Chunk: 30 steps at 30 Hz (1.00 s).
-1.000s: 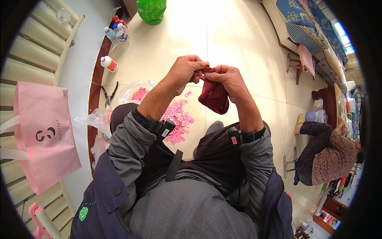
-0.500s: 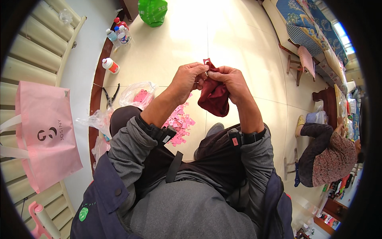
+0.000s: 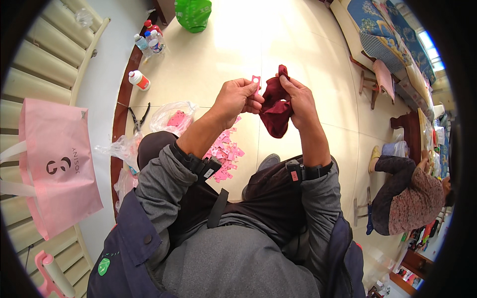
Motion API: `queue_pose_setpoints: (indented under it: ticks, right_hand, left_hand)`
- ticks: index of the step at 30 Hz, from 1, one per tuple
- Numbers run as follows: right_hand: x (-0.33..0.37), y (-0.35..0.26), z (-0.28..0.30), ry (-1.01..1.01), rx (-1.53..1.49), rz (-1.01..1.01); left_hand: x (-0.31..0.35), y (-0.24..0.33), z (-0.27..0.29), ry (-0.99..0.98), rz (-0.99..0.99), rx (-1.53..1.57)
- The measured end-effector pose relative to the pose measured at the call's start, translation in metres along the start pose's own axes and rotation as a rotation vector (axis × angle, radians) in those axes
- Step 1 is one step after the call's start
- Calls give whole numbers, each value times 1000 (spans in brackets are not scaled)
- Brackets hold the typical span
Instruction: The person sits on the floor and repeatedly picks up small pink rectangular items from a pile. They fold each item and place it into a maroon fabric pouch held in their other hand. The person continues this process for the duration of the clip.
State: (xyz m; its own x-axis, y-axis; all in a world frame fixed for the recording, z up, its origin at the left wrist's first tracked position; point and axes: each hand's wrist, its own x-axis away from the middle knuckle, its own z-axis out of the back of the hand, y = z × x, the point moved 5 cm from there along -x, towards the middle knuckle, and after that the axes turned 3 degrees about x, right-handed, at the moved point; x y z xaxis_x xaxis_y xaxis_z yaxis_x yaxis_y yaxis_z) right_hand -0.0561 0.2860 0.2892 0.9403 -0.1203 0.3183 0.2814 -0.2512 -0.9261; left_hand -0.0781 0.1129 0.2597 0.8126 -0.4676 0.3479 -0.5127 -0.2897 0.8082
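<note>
My left hand (image 3: 235, 101) pinches a small pink card tag (image 3: 256, 81) with a round white-looking hole near its top. Just to the right, a dark red piece of soft, stretchy cloth (image 3: 276, 118) hangs from my right hand (image 3: 301, 102). Thumb and fingers grip it near its upper end, and a small gap shows in its middle. What garment it is, I cannot make out. Tag and cloth are apart, though my left fingertips come close to the cloth's edge. Below my left forearm, a heap of similar pink tags (image 3: 226, 153) lies on the floor.
A clear plastic bag (image 3: 171, 110) with pink tags and black-handled pliers (image 3: 138, 119) lie left of my knee. Bottles (image 3: 140, 81) stand along the wall, near a green bag (image 3: 193, 15). A pink tote (image 3: 62, 164) is at far left. Another person (image 3: 410, 201) sits at right.
My hands have moved apart. The pink tag has come away from the dark red cloth in my left hand, while my right hand has drawn the cloth up and to the right.
</note>
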Motion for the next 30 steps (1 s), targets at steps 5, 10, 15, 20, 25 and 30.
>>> queue_pose_setpoints:
  ticks: [5,10,15,20,25,30]
  right_hand:
    - [1,6,-14,-166,-81,-47]
    - [0,8,-17,-192,-36,11]
    - [-3,8,-10,-50,189,85]
    - [-6,8,-3,52,244,111]
    - [-6,7,-9,-2,152,202]
    - [-2,-2,-9,33,482,196]
  left_hand:
    - [-1,-6,-4,-3,44,-83]
    - [-1,-4,-5,-35,33,-167]
    - [0,-7,-9,-56,-3,-206]
    - [0,-8,-11,-50,-13,-195]
    - [1,-6,-9,-61,13,-202]
    - [4,-10,-8,-130,86,-132]
